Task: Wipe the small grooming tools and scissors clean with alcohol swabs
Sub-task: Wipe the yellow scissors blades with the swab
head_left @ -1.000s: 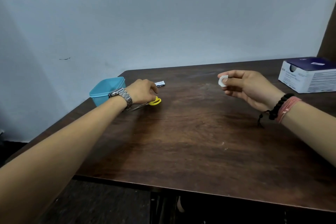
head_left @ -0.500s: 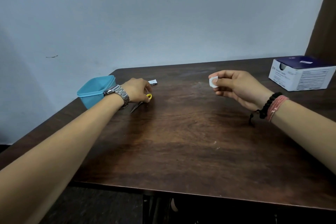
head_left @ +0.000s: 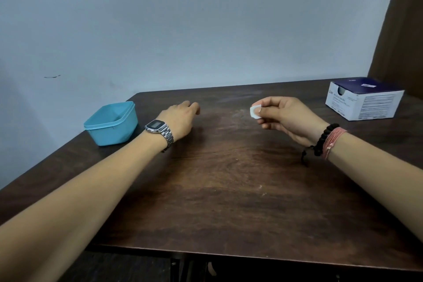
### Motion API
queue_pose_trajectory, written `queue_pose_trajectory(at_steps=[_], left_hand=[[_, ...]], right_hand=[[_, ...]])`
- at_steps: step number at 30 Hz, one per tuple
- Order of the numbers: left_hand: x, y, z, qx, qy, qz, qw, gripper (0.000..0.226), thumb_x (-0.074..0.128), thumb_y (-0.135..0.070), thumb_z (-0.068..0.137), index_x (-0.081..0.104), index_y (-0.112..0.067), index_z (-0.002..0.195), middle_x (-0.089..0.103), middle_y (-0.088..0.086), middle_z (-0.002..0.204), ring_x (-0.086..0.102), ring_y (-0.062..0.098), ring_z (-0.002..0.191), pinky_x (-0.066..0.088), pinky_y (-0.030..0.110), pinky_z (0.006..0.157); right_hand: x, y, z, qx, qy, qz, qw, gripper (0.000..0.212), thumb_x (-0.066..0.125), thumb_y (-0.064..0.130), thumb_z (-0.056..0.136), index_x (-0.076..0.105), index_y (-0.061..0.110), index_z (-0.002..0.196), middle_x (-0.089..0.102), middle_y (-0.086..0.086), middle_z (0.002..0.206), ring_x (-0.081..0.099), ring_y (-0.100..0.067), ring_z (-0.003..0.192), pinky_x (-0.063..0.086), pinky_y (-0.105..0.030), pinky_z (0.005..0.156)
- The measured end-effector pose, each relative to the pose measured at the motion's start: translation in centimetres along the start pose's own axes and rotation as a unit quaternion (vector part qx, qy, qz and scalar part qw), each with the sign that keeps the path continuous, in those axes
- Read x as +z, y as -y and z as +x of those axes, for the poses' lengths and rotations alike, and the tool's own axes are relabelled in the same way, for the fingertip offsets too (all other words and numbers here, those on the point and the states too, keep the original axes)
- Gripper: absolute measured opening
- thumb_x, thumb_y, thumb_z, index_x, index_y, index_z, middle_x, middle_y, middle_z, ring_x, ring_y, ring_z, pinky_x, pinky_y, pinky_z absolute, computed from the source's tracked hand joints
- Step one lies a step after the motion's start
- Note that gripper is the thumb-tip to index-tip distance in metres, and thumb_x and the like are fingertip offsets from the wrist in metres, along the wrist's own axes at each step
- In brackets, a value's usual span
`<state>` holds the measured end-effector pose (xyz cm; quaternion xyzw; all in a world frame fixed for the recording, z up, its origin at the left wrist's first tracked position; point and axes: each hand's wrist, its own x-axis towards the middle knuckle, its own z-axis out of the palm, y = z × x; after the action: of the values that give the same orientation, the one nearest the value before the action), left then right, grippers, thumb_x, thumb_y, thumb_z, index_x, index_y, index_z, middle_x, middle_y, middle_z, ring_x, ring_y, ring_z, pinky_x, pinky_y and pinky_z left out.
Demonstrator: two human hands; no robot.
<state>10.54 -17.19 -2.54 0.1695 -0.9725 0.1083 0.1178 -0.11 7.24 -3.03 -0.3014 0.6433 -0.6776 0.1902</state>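
Note:
My right hand [head_left: 290, 119] is raised over the middle of the dark wooden table [head_left: 229, 190] and pinches a small white alcohol swab [head_left: 254, 112] between thumb and forefinger. My left hand [head_left: 180, 119], with a metal watch on its wrist, lies palm down at the far left of the table, just right of the blue tub, with its fingers curled downward. The yellow-handled scissors are not visible. What lies under the left hand is hidden.
A light blue plastic tub [head_left: 112, 123] stands at the table's far left corner. A white and dark blue box of swabs [head_left: 364, 98] sits at the far right. A pale wall runs along the back edge.
My left hand has slid a little right and farther back, now covering the yellow-handled scissors and the small wrapper scrap. My right hand still holds the swab in about the same place.

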Motion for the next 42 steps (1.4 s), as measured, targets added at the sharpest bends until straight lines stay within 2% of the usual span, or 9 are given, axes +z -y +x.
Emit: queue_pose_trajectory(at_steps=[4, 6, 9, 16, 21, 30, 34, 38, 42], left_hand=[[-2.2, -1.4, 1.3, -0.001, -0.082, -0.173, 0.982, 0.025, 0.057, -0.009, 0.087, 0.068, -0.021, 0.106, 0.067, 0.004, 0.108, 0.062, 0.025, 0.101, 0.049, 0.031, 0.08], [-4.2, -2.9, 1.6, -0.012, -0.114, -0.367, 0.923, 0.024, 0.063, -0.005, 0.083, 0.07, -0.019, 0.101, 0.068, 0.001, 0.098, 0.065, 0.017, 0.09, 0.052, 0.026, 0.075], [-6.1, -5.6, 1.0, -0.003, -0.097, -0.614, 0.783, 0.023, 0.065, 0.001, 0.084, 0.065, -0.013, 0.102, 0.061, 0.005, 0.099, 0.067, 0.019, 0.086, 0.06, 0.031, 0.076], [-3.8, -7.9, -0.6, -0.038, -0.051, -0.746, 0.663, 0.026, 0.054, 0.003, 0.091, 0.062, -0.009, 0.112, 0.061, 0.004, 0.09, 0.064, 0.006, 0.071, 0.057, 0.028, 0.081], [-3.8, -7.8, -1.4, -0.035, -0.011, -0.769, 0.638, 0.022, 0.052, 0.002, 0.093, 0.065, -0.011, 0.104, 0.061, 0.003, 0.083, 0.057, 0.006, 0.066, 0.057, 0.023, 0.076], [-3.7, -7.9, -1.3, -0.08, -0.035, -0.793, 0.603, 0.023, 0.05, 0.005, 0.091, 0.063, -0.006, 0.105, 0.053, 0.003, 0.074, 0.056, 0.001, 0.052, 0.057, 0.024, 0.071], [-3.4, -7.8, -1.1, -0.107, -0.05, -0.806, 0.58, 0.022, 0.05, 0.006, 0.09, 0.065, -0.009, 0.095, 0.056, 0.006, 0.08, 0.053, 0.006, 0.059, 0.057, 0.026, 0.072], [-3.2, -8.0, -1.0, -0.11, -0.053, -0.811, 0.573, 0.02, 0.051, 0.005, 0.09, 0.064, -0.009, 0.096, 0.057, 0.005, 0.079, 0.054, 0.007, 0.062, 0.057, 0.026, 0.072], [-3.0, -8.4, -1.1, -0.106, -0.049, -0.806, 0.581, 0.019, 0.051, 0.005, 0.09, 0.064, -0.008, 0.097, 0.056, 0.007, 0.081, 0.054, 0.006, 0.06, 0.058, 0.028, 0.075]], right_hand=[[-0.1, -0.4, 0.1, -0.004, -0.015, -0.052, 0.999, 0.017, 0.068, 0.006, 0.087, 0.068, 0.001, 0.104, 0.064, -0.007, 0.082, 0.055, -0.005, 0.059, 0.045, -0.015, 0.048], [-0.2, -0.3, 0.1, -0.012, -0.011, -0.058, 0.998, 0.01, 0.068, 0.004, 0.087, 0.069, 0.003, 0.097, 0.065, -0.008, 0.079, 0.057, -0.005, 0.057, 0.045, -0.015, 0.048], [0.1, -0.1, 0.0, -0.035, -0.022, -0.034, 0.999, 0.007, 0.067, 0.0, 0.086, 0.065, 0.003, 0.092, 0.066, -0.011, 0.078, 0.062, -0.008, 0.058, 0.05, -0.017, 0.052], [0.1, -0.3, -0.1, -0.069, -0.062, -0.056, 0.994, 0.008, 0.066, 0.0, 0.088, 0.063, 0.007, 0.085, 0.067, -0.012, 0.079, 0.064, -0.011, 0.061, 0.052, -0.017, 0.053], [0.2, 0.1, 0.0, -0.108, -0.103, -0.105, 0.983, 0.006, 0.068, 0.006, 0.087, 0.064, 0.01, 0.087, 0.069, -0.004, 0.079, 0.064, -0.01, 0.067, 0.051, -0.018, 0.057], [0.5, -0.2, -0.1, -0.121, -0.009, -0.138, 0.983, 0.005, 0.069, 0.008, 0.087, 0.067, 0.011, 0.084, 0.073, -0.001, 0.076, 0.062, -0.009, 0.068, 0.055, -0.026, 0.069], [0.5, 0.0, -0.2, -0.104, 0.008, -0.123, 0.987, 0.008, 0.065, 0.01, 0.09, 0.069, 0.014, 0.085, 0.073, 0.002, 0.078, 0.065, -0.006, 0.072, 0.057, -0.024, 0.073], [0.7, 0.2, -0.4, -0.072, -0.004, -0.059, 0.996, 0.025, 0.056, 0.02, 0.097, 0.074, 0.012, 0.083, 0.069, -0.005, 0.079, 0.063, -0.012, 0.07, 0.057, -0.026, 0.072], [0.4, 0.0, -0.6, -0.064, -0.001, -0.077, 0.995, 0.012, 0.066, 0.015, 0.091, 0.071, 0.004, 0.089, 0.068, 0.001, 0.073, 0.061, -0.006, 0.065, 0.057, -0.022, 0.069]])
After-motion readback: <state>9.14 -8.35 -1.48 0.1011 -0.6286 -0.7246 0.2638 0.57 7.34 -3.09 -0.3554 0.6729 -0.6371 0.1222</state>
